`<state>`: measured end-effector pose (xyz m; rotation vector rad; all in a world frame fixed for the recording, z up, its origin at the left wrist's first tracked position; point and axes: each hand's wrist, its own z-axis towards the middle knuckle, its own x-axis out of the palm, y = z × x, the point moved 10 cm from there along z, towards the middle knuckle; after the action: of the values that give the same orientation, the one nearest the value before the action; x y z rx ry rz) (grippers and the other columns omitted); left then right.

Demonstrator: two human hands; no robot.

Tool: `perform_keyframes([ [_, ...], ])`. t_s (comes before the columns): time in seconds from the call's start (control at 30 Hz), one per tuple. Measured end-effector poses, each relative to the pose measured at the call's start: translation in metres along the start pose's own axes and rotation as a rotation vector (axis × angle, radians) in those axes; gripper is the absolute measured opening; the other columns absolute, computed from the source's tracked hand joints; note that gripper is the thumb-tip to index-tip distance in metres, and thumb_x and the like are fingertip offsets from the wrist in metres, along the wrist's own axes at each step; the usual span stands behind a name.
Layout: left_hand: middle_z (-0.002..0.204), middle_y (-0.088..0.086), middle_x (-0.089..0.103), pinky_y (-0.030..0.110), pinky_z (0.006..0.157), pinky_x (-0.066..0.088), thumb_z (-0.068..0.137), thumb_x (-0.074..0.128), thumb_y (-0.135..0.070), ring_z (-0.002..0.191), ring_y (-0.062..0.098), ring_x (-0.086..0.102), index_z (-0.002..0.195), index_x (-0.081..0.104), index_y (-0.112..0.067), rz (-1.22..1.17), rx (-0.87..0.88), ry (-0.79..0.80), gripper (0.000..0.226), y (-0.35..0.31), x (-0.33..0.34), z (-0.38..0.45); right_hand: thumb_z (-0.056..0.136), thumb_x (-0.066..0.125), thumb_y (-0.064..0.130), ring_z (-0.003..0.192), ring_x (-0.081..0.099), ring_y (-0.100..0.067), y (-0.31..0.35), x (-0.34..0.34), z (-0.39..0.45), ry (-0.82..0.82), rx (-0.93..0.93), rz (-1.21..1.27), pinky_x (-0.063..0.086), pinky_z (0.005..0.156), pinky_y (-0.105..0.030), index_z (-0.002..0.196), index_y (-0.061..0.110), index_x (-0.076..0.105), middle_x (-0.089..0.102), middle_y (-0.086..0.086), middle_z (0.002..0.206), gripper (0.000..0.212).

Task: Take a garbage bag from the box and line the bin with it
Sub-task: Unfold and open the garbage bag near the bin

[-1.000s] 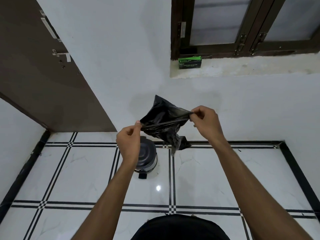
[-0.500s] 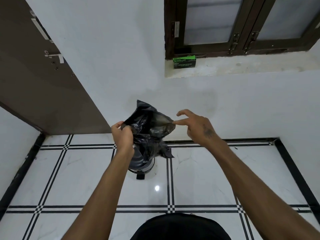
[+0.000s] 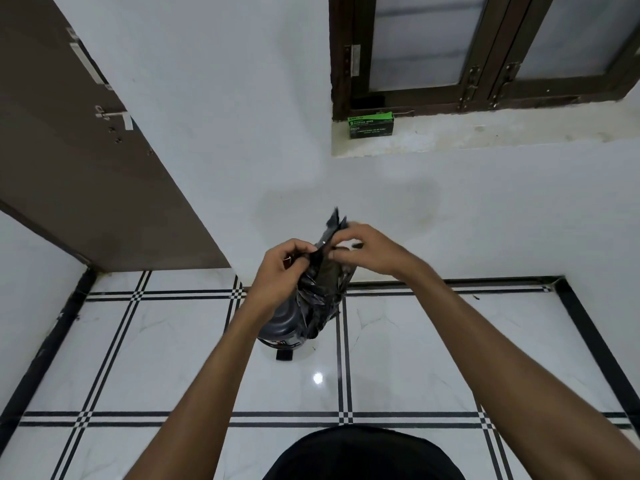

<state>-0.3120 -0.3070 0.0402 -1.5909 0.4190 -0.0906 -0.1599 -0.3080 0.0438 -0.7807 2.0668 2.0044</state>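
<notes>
I note both hands, left hand (image 3: 282, 268) and right hand (image 3: 363, 249), pinching the black garbage bag (image 3: 320, 289) at twelve o'clock; thin, limp, slippery film, best taken at its mouth edge.

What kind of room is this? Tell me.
Probably a plain room at home: tiled floor, brown door, a window with a green box on its sill, and a small bin.
</notes>
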Motion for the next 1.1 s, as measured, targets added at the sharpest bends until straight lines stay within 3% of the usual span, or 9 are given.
perform_keyframes([
  [0.1,0.09,0.001,0.071,0.03,0.082,0.055,0.091,0.052,0.007,0.086,0.014,0.065,0.087,0.069,-0.022,0.087,0.04,-0.079,0.034,-0.003,-0.012,-0.001,0.089,0.065,0.004,0.087,0.07,-0.014,-0.019,0.006,0.003,0.004,0.078,-0.122,0.055,0.078,-0.03,0.098,0.017,0.077,0.07,0.006,0.101,0.019],
  [0.23,0.076,0.015,0.057,0.032,0.062,0.047,0.084,0.051,0.007,0.065,0.025,0.051,0.084,0.061,-0.022,0.192,0.111,-0.398,0.03,-0.009,-0.06,-0.015,0.085,0.045,-0.003,0.097,0.06,-0.024,-0.042,-0.025,-0.006,-0.239,0.172,-0.442,0.048,0.081,-0.033,0.117,0.022,0.068,0.063,-0.003,0.104,0.046],
  [0.33,0.066,0.005,0.042,0.019,0.055,0.038,0.082,0.053,0.006,0.056,0.012,0.04,0.092,0.057,-0.022,0.305,0.139,-0.484,0.031,-0.014,-0.078,-0.024,0.086,0.041,0.003,0.095,0.059,-0.025,-0.052,-0.049,-0.021,-0.366,0.236,-0.555,0.043,0.077,-0.031,0.124,0.033,0.061,0.056,0.003,0.099,0.052],
  [0.47,0.087,-0.001,0.057,0.015,0.062,0.04,0.08,0.057,-0.001,0.068,0.008,0.052,0.104,0.055,-0.027,0.398,0.085,-0.592,0.035,-0.005,-0.083,-0.033,0.085,0.046,0.006,0.078,0.063,-0.03,-0.039,-0.053,-0.027,-0.361,0.164,-0.811,0.04,0.065,-0.028,0.126,0.031,0.06,0.056,0.001,0.109,0.05],
  [0.63,0.109,-0.007,0.065,0.01,0.071,0.038,0.081,0.051,0.003,0.083,-0.001,0.059,0.11,0.057,-0.021,0.405,0.039,-0.662,0.038,-0.003,-0.096,-0.033,0.083,0.048,0.006,0.084,0.064,-0.03,-0.037,-0.053,-0.032,-0.33,0.151,-0.895,0.04,0.067,-0.029,0.122,0.024,0.06,0.064,-0.002,0.104,0.044],
  [0.77,0.107,-0.003,0.072,0.022,0.082,0.041,0.082,0.046,0.002,0.096,0.015,0.063,0.115,0.067,-0.018,0.462,-0.111,-0.667,0.043,0.014,-0.106,-0.027,0.083,0.043,0.009,0.082,0.064,-0.034,-0.072,-0.075,-0.044,-0.369,0.436,-0.542,0.051,0.07,-0.035,0.114,0.013,0.053,0.066,-0.011,0.094,0.033],
  [0.93,0.072,0.004,0.062,0.028,0.054,0.045,0.083,0.043,0.004,0.071,0.025,0.057,0.086,0.065,-0.01,0.293,-0.259,-0.666,0.026,0.047,-0.103,-0.029,0.075,0.041,0.01,0.051,0.063,-0.02,-0.121,-0.096,-0.057,-0.535,0.597,0.136,0.045,0.045,-0.026,0.115,0.014,0.057,0.072,-0.011,0.093,0.043],
  [1.0,0.077,0.005,0.065,0.038,0.066,0.059,0.085,0.041,0.008,0.074,0.022,0.061,0.082,0.064,-0.012,0.061,-0.279,-0.638,0.031,0.063,-0.1,-0.023,0.083,0.043,0.011,0.055,0.065,-0.02,-0.132,-0.097,-0.062,-0.6,0.595,0.343,0.048,0.047,-0.025,0.116,0.014,0.06,0.073,-0.011,0.097,0.037],
  [1.1,0.089,0.007,0.068,0.028,0.062,0.06,0.09,0.038,0.015,0.082,0.019,0.066,0.089,0.064,-0.011,-0.288,-0.324,-0.509,0.037,0.07,-0.077,-0.015,0.085,0.059,0.02,0.077,0.071,-0.022,-0.149,-0.094,-0.069,-0.712,0.598,0.523,0.055,0.054,-0.028,0.119,0.012,0.058,0.071,-0.012,0.107,0.035],
])
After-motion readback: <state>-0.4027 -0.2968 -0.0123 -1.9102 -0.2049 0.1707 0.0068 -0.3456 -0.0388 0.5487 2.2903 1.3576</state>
